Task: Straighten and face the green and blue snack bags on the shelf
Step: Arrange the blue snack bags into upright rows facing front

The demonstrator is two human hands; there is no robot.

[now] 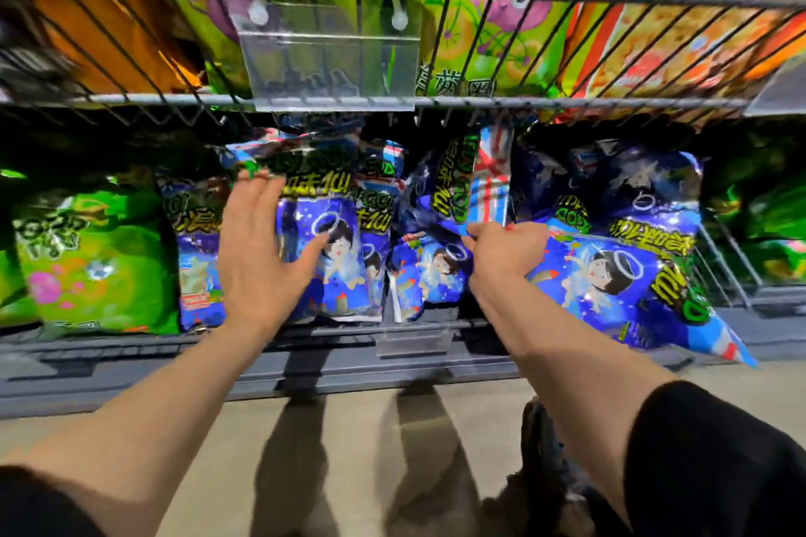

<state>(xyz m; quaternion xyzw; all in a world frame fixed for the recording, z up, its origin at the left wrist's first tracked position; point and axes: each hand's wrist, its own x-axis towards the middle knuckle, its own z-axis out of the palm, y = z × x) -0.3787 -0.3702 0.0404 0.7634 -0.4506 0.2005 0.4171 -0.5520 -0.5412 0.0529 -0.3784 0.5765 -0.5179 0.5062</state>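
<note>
Two hands worked the lower shelf (305, 355). Left hand (261, 249) lay flat on an upright blue bag (331, 257), fingers (257, 196) straight and spread wide. Right hand (506, 249) had curled fingers pinching the corner of a tilted blue bag (610, 275) leaning over the shelf edge. Green bag (91, 266) stood upright at far left.

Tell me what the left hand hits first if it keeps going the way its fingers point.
Probably the upright blue snack bag: the left hand already lies open against its front, fingers aimed up toward its top edge.
</note>
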